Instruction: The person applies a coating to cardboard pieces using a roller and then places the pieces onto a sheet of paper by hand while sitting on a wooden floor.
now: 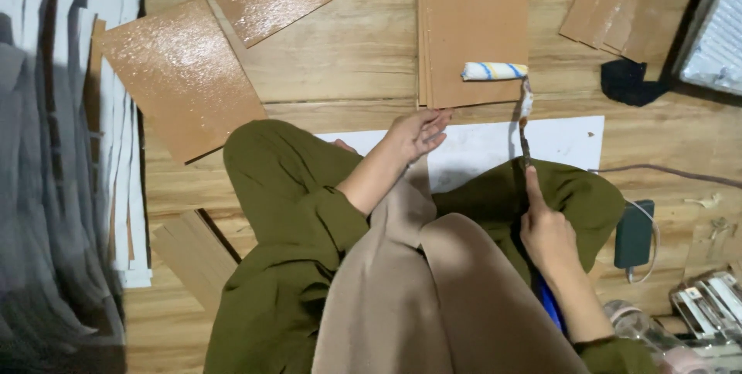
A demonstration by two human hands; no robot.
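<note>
right hand [547, 235] grips paint roller [495, 71] — blue handle mostly hidden.

I sit on a warm wooden plank floor [348, 57]; pale strips [124, 188] lie stacked along my left, and a white-slatted panel [723, 34] fills the far right corner.

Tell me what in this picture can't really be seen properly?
Head view only:
- Roller handle: mostly hidden behind the right hand and wrist.
- Left hand: its palm side faces away, so contact with the white sheet is unclear.
- Clear items at lower right: cut by the frame edge.
- Grey stack at left: blurred.
</note>
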